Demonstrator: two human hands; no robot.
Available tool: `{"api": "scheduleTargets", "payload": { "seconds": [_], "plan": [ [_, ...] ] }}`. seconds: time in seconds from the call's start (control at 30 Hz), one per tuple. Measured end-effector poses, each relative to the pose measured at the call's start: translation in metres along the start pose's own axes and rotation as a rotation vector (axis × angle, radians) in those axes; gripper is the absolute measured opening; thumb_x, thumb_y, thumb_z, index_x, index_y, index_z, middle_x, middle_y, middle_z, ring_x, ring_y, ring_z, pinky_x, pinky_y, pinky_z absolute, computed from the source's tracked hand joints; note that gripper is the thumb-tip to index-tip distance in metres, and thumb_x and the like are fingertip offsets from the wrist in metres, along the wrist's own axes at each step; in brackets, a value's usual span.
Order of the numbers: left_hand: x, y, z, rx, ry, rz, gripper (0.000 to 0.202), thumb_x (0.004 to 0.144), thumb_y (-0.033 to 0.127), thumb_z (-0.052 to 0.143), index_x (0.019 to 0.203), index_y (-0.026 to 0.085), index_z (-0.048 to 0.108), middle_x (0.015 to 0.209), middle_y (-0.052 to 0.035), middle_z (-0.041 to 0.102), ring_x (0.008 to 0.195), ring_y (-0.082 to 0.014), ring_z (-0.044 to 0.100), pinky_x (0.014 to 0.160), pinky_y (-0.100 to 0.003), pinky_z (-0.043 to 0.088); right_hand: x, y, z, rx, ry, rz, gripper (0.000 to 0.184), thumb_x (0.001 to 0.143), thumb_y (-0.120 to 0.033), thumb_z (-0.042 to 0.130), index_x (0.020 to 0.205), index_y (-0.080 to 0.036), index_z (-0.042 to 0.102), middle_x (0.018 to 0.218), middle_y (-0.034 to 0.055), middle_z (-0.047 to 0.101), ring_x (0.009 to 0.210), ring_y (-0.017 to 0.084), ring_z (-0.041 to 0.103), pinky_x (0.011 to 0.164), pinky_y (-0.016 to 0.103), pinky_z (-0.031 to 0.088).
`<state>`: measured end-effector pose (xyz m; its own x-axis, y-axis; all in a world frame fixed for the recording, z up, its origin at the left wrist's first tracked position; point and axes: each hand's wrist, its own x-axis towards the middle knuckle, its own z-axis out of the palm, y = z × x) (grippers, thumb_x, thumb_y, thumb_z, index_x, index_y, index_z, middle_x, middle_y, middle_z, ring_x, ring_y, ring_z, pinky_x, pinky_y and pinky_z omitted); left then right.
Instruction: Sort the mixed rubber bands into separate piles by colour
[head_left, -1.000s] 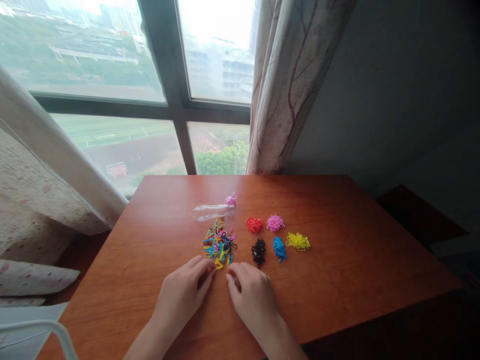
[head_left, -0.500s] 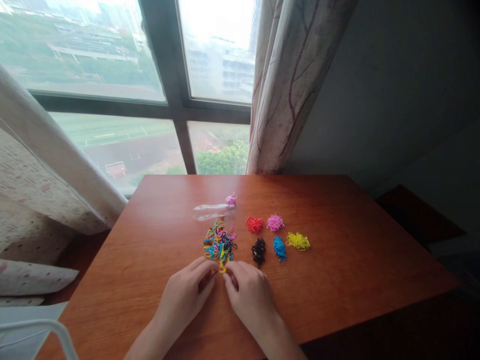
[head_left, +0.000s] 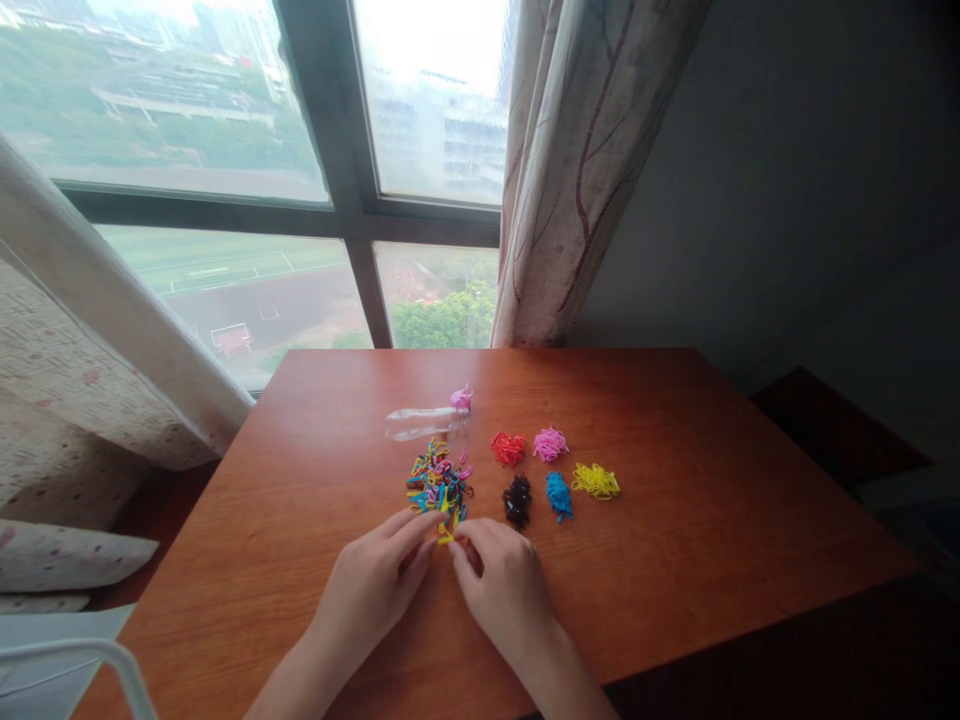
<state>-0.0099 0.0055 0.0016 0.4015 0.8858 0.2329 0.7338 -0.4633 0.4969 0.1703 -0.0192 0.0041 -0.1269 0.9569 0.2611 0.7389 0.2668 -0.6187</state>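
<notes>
A mixed pile of small coloured rubber bands (head_left: 436, 480) lies on the wooden table (head_left: 660, 590). At its near edge, my left hand (head_left: 386, 565) has curved fingers, with the index fingertip reaching over the lowest bands and the thumb apart from it. Facing it, my right hand (head_left: 502, 575) has its thumb and index fingertips close to a yellow rubber band (head_left: 447, 537), which they seem to pinch. The undersides of both hands and the other fingertips are hidden.
Right of the mix are sorted heaps of rubber bands: red (head_left: 508, 448), pink (head_left: 550, 444), black (head_left: 517, 501), blue (head_left: 558, 496) and yellow (head_left: 596, 482). Behind lies a clear bottle (head_left: 420, 424) beside a pink cap-like piece (head_left: 460, 400). A window and curtains (head_left: 570, 180) border the table.
My left index fingertip has moved slightly right and up over the pile's near edge. My right hand has shifted slightly right, and the yellow band between the hands has turned flatter. The heaps are unchanged.
</notes>
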Motion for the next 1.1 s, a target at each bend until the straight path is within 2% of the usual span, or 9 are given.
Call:
{"api": "scheduleTargets", "payload": {
  "seconds": [0.07,0.23,0.43,0.57,0.7,0.9,1.0,1.1],
  "plan": [
    [0.005,0.001,-0.002,0.035,-0.022,0.038,0.024,0.095,0.026,0.048,0.112,0.028,0.066,0.102,-0.0017,0.071,0.079,-0.0142,0.070,0.068,-0.020,0.051,0.000,0.001,-0.001,0.010,0.002,-0.012,0.010,0.086,-0.013,0.058,0.084,-0.022,0.060,0.076,-0.0020,0.064,0.068,0.015,0.057,0.062,0.026,0.031],
    [0.017,0.008,-0.009,0.162,-0.113,0.086,0.023,0.095,0.025,0.047,0.094,0.027,0.070,0.087,-0.0012,0.069,0.073,-0.0151,0.068,0.062,-0.021,0.047,-0.001,0.003,-0.003,0.005,0.018,-0.009,0.011,0.085,-0.012,0.058,0.083,-0.022,0.060,0.075,-0.0022,0.064,0.067,0.015,0.057,0.061,0.026,0.031],
    [0.013,0.002,-0.006,0.209,-0.115,0.081,0.021,0.096,0.023,0.047,0.094,0.026,0.067,0.090,-0.0012,0.068,0.074,-0.0161,0.068,0.062,-0.022,0.045,-0.002,0.001,-0.006,0.000,0.021,-0.003,0.011,0.087,-0.015,0.057,0.080,-0.022,0.060,0.074,-0.0019,0.064,0.066,0.014,0.057,0.061,0.025,0.032],
    [0.007,-0.005,-0.004,0.178,-0.084,0.074,0.022,0.097,0.026,0.044,0.102,0.027,0.066,0.096,-0.0010,0.070,0.078,-0.0159,0.069,0.065,-0.022,0.047,-0.006,0.006,-0.018,0.045,0.057,0.021,0.013,0.091,-0.020,0.054,0.081,-0.022,0.061,0.071,-0.0015,0.063,0.065,0.014,0.058,0.062,0.023,0.035],
    [0.005,-0.005,-0.005,0.146,-0.062,0.062,0.022,0.097,0.026,0.044,0.104,0.028,0.064,0.099,0.0006,0.071,0.082,-0.0157,0.070,0.064,-0.022,0.048,-0.010,0.037,-0.044,0.081,0.166,0.143,0.018,0.094,-0.028,0.052,0.084,-0.022,0.065,0.072,-0.0007,0.065,0.061,0.013,0.058,0.059,0.021,0.039],
    [0.007,-0.002,-0.007,0.114,-0.074,0.056,0.021,0.093,0.024,0.045,0.103,0.028,0.063,0.100,0.0010,0.072,0.083,-0.0165,0.071,0.065,-0.023,0.050,-0.019,0.109,-0.090,-0.099,0.364,0.343,0.028,0.089,-0.046,0.056,0.085,-0.021,0.068,0.071,0.0016,0.068,0.060,0.016,0.062,0.060,0.024,0.044],
    [0.007,-0.001,-0.008,0.094,-0.075,0.056,0.021,0.092,0.023,0.046,0.105,0.027,0.062,0.100,0.0006,0.072,0.084,-0.0167,0.071,0.067,-0.023,0.051,-0.024,0.131,-0.103,-0.162,0.371,0.404,0.030,0.087,-0.049,0.055,0.086,-0.022,0.069,0.072,0.0022,0.069,0.061,0.018,0.063,0.061,0.026,0.044],
    [0.006,-0.002,-0.007,0.087,-0.059,0.059,0.022,0.091,0.023,0.046,0.106,0.027,0.062,0.102,0.0003,0.072,0.085,-0.0169,0.071,0.068,-0.023,0.052,-0.028,0.140,-0.109,-0.186,0.353,0.437,0.031,0.087,-0.050,0.054,0.086,-0.022,0.069,0.073,0.0024,0.070,0.063,0.019,0.064,0.061,0.026,0.044]
  ]
}}
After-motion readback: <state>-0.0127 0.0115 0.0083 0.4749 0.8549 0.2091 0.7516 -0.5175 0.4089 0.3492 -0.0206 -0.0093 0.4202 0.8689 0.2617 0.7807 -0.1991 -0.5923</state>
